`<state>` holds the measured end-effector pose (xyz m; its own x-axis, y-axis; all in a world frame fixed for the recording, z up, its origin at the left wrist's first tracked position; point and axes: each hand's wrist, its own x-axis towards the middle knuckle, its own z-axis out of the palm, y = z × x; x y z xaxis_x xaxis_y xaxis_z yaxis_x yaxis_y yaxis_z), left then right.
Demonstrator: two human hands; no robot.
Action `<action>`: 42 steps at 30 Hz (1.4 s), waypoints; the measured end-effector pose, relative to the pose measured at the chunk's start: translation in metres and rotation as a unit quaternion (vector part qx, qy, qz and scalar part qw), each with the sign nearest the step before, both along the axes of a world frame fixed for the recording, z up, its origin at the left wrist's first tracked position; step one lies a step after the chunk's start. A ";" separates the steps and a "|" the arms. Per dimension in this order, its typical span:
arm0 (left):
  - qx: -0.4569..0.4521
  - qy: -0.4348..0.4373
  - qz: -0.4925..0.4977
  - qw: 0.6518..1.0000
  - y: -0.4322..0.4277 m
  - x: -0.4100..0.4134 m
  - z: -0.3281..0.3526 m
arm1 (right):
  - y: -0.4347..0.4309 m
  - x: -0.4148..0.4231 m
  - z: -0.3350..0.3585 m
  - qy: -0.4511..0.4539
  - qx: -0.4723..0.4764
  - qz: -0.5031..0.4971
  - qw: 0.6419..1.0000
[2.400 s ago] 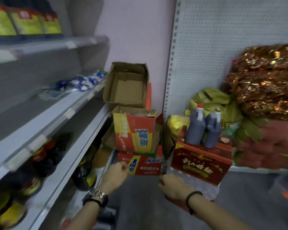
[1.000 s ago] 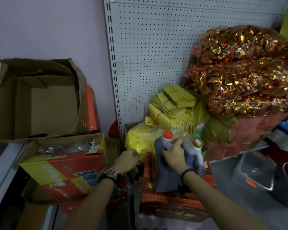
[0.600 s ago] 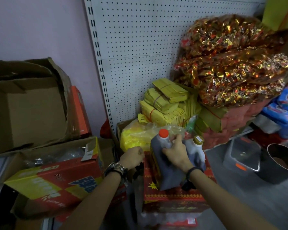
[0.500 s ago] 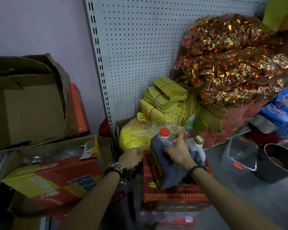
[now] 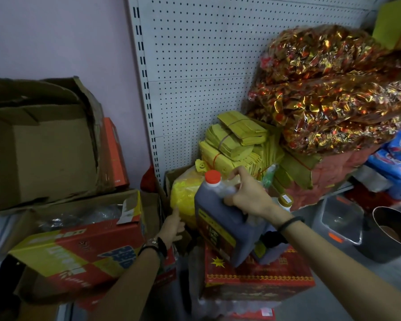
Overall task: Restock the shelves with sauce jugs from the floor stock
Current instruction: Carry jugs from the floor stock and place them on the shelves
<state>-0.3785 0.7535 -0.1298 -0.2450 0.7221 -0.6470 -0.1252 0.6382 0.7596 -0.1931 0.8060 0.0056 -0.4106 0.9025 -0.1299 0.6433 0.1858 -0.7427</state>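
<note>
A dark sauce jug (image 5: 220, 223) with an orange cap is tilted above a red printed carton (image 5: 257, 278). My right hand (image 5: 247, 195) grips its handle near the neck. A second dark jug (image 5: 284, 203) with a gold cap stands behind it on the same carton, mostly hidden by my right wrist. My left hand (image 5: 173, 227) is lower and to the left, fingers extended toward a yellow plastic bag (image 5: 183, 198); it holds nothing.
A red and yellow carton (image 5: 79, 251) and an empty brown box (image 5: 42, 144) sit at the left. Yellow paper bundles (image 5: 236, 140) and gold-foil bags (image 5: 326, 89) lean against the white pegboard (image 5: 199, 66). A clear tub (image 5: 340, 218) and a dark pot (image 5: 394, 232) stand on the floor at right.
My right hand has lifted and tilted the orange-capped jug off the red carton. My left hand has dropped lower and opened its fingers near the yellow bag.
</note>
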 end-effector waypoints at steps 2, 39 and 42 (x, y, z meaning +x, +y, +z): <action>-0.023 -0.141 0.065 0.988 -0.011 0.001 -0.003 | -0.005 -0.005 0.020 0.009 0.011 0.027 1.000; 0.233 -0.124 0.457 0.849 -0.147 0.007 0.141 | -0.088 -0.101 0.153 0.075 0.441 0.193 0.873; 0.276 -0.092 0.491 0.821 -0.181 0.018 0.143 | -0.107 -0.113 0.160 0.102 0.425 0.261 0.861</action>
<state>-0.3606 0.5724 0.0127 -0.8190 0.4301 -0.3799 -0.5194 -0.2741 0.8094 -0.3064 0.6990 0.1652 -0.7246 0.3219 0.6094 0.1795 0.9418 -0.2841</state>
